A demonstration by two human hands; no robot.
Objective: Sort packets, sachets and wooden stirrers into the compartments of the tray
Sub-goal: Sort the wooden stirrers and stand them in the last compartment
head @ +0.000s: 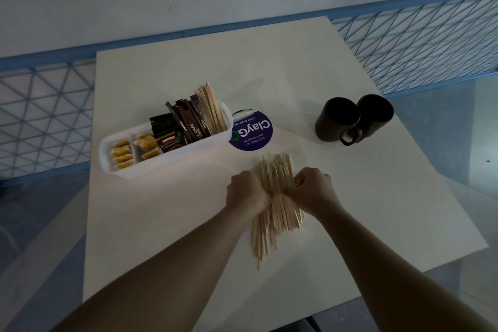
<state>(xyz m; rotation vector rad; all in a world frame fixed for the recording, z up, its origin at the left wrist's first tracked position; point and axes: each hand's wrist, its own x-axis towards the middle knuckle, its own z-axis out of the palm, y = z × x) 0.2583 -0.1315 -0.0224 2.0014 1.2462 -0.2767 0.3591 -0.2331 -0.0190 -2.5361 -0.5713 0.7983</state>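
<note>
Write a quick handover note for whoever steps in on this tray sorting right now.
Left hand and right hand: both closed around the loose stirrer pile on the table, squaring it up.
White tray: yellow sachets at its left end, then black coffee packets, brown sugar sticks, and some stirrers standing at its right end.
Left: move the pile into the stirrer compartment.

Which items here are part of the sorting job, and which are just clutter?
Job: white tray; loose wooden stirrers, gathered by left hand and right hand; stirrers in tray; brown sachets; black packets; yellow packets.

Clutter: two dark mugs; round purple sticker.
</note>
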